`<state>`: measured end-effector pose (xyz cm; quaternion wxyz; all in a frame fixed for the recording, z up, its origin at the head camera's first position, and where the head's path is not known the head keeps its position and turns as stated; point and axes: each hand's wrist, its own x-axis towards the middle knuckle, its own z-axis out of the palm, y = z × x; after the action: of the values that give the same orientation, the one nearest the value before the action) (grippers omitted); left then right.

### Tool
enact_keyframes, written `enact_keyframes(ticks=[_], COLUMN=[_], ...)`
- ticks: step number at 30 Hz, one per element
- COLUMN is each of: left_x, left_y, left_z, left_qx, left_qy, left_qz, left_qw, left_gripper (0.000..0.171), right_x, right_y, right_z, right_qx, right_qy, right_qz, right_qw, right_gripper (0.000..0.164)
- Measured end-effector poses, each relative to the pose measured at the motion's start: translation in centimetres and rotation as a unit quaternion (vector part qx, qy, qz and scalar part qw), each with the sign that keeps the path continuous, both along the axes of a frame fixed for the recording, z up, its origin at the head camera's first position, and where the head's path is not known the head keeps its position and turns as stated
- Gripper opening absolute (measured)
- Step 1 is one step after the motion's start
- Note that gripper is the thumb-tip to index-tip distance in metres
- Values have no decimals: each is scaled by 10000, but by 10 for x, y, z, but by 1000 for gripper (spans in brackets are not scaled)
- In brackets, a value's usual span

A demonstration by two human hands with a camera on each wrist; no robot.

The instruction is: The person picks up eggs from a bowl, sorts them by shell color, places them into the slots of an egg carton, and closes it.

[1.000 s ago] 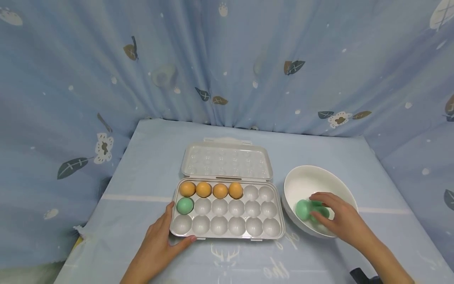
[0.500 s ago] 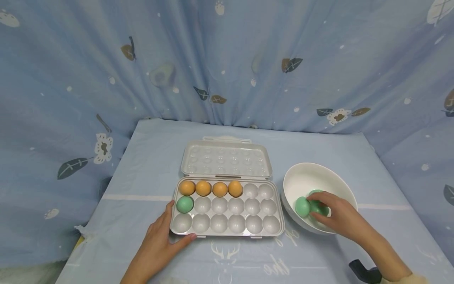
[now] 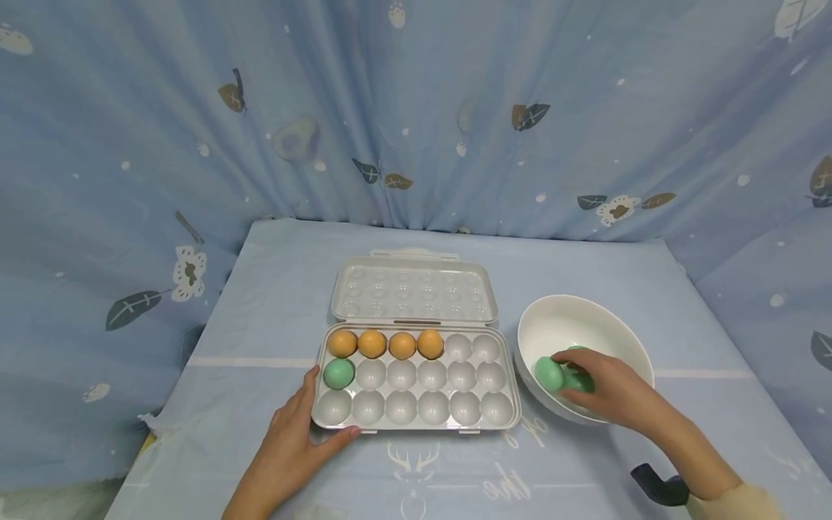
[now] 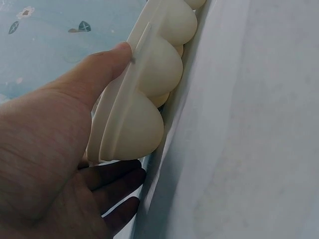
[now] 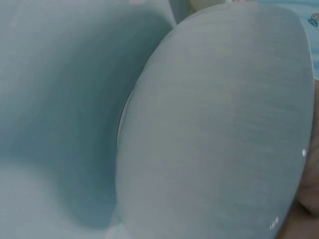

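In the head view an egg box [image 3: 416, 393] lies with its lid [image 3: 416, 292] folded back. Several orange eggs [image 3: 373, 344] fill part of its back row, and one green egg [image 3: 339, 374] sits at the left of the middle row. My left hand [image 3: 289, 444] grips the box's front left corner; the left wrist view shows the thumb [image 4: 107, 67] on its edge. Inside the white bowl [image 3: 552, 318], my right hand [image 3: 614, 388] pinches a green egg [image 3: 549, 374] between thumb and fingers. More green shows behind those fingers, partly hidden. The bowl's outer wall [image 5: 209, 129] blocks most of the right wrist view.
The bowl stands close to the right end of the egg box. A pale blue cloth [image 3: 260, 289] covers the table, and patterned blue curtains [image 3: 416, 108] hang behind and at the sides. A black curved piece [image 3: 659, 485] sits by my right wrist.
My right hand has closed on a green egg in the bowl and shifted it slightly left and up in the view. The left hand keeps its hold on the box corner.
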<state>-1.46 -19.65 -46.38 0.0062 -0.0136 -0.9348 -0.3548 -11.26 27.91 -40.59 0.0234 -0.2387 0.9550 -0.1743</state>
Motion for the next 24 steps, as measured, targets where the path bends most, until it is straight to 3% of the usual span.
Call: enact_keyframes(ticks=[11, 15, 24], left_x=[1, 2, -3], left_y=[2, 2, 1], left_z=[-3, -4, -3], left_qx=[64, 12, 58], left_qy=[75, 107, 212], left_qz=[-50, -107, -76], left_qw=[9999, 9999, 9997], left_gripper=[115, 114, 111], right_x=[-7, -8, -21], right_y=[-16, -20, -30], right_z=[-12, -17, -12], right_qx=[-195, -215, -346], right_qy=[62, 80, -166], right_qz=[288, 129, -41], right_qw=[9994, 9997, 9993], right_gripper=[48, 42, 35])
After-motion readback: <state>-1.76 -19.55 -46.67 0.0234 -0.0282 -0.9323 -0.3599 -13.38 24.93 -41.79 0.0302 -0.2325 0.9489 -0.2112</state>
